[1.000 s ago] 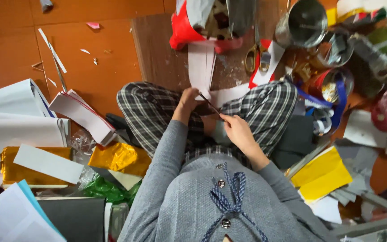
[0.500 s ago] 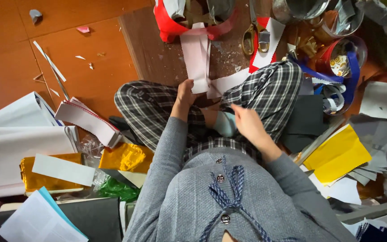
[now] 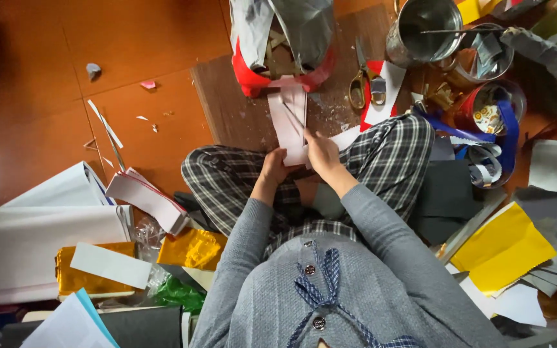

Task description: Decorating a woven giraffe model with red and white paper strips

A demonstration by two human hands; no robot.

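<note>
Over the lap, in the head view, the left hand (image 3: pixel 277 166) is closed on the near edge of a pale pink paper strip (image 3: pixel 289 124), thumb on top, and the right hand (image 3: pixel 322 152) grips the strip's right edge, fingers curled; what looks like a thin blade crosses the strip by that hand, but whether the hand holds it I cannot tell. The strip runs away from the knees over a brown board (image 3: pixel 227 109) on the floor, its far end just beside a red bag (image 3: pixel 253 77) stuffed with grey foil and paper scraps. Right of the bag lie scissors (image 3: pixel 360 80) with yellow handles on a white and red sheet. Beyond them a metal pot (image 3: pixel 398 45) holds a thin rod, a tin (image 3: pixel 485 55) holds grey scraps, and a red tub (image 3: pixel 494 109) holds blue ribbon and printed bits. Yellow foil sheets (image 3: pixel 504 248) lie at the right, white paper rolls (image 3: pixel 40 238) at the left
</note>
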